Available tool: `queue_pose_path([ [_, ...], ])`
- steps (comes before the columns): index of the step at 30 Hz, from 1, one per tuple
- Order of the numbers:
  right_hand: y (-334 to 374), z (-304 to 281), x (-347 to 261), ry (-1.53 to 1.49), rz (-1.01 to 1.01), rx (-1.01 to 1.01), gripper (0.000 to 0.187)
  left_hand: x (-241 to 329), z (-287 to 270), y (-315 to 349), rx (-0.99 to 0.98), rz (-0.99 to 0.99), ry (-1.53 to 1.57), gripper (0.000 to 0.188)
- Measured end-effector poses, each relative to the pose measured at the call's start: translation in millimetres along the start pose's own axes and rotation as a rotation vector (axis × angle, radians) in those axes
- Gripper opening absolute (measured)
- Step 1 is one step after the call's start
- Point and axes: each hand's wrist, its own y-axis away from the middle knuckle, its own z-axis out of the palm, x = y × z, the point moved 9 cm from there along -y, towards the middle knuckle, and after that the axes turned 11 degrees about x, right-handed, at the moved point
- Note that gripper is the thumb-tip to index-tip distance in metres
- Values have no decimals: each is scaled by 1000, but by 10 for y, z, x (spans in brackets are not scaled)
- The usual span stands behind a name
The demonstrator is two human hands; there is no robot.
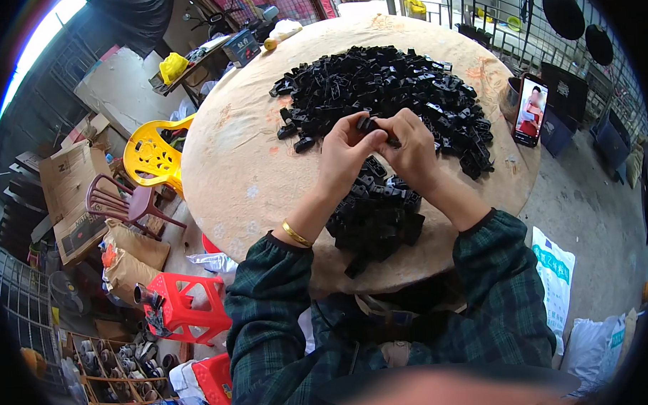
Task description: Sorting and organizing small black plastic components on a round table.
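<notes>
My left hand and my right hand meet over the round table, fingers closed on one small black plastic part. Its exact kind is too small to make out, and my fingers cover much of it. Just beyond my hands spreads a wide heap of similar black parts. A smaller pile of black parts lies between my forearms, close to the table's near edge. Some of those pieces show shiny or grey bits. A gold bangle circles my left wrist.
A patterned beige cloth covers the round table. A phone stands upright at its right edge beside a metal cup. Left of the table are a yellow chair, a small maroon chair and a red stool. White sacks stand at right.
</notes>
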Motion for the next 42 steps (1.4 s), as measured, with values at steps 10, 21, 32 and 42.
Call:
queue_pose_path([
  [10, -40, 22, 567, -280, 335, 27, 26, 300, -195, -139, -147, 54, -214, 26],
  [21, 451, 656, 697, 343, -35, -571, 32, 136, 232, 212, -598, 73, -509, 27],
  [32, 342, 546, 675, 341, 13, -499, 23, -357, -1038, -738, 34, 464, -1092, 32],
  [42, 264, 386, 825, -10, 407, -364, 26, -248, -803, -688, 207, 504, -912, 25],
])
